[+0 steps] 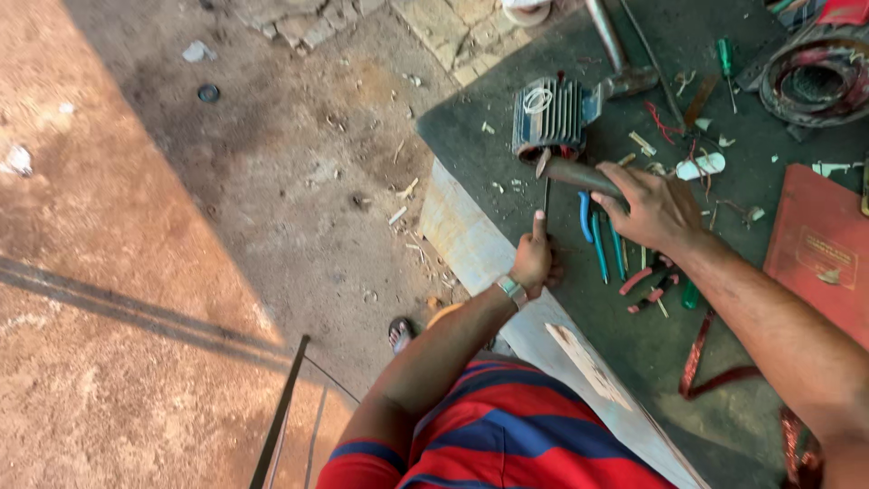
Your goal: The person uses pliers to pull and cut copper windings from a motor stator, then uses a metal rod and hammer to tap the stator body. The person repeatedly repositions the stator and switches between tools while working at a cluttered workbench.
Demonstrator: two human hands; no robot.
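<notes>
Hammer [579, 175] in closed R hand [656, 210]

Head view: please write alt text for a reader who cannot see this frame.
Seen from above, a person's left hand holds a thin metal rod against a ribbed grey electric motor on a dark workbench, while the right hand grips a hammer handle beside it. Blue-handled pliers, a screwdriver and a red book lie nearby.

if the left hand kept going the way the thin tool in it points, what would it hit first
Most likely the finned grey motor housing. The left hand holds a thin rod aimed up at its near end, right beside the hammer head held by the right hand. Depth is unclear.
</notes>
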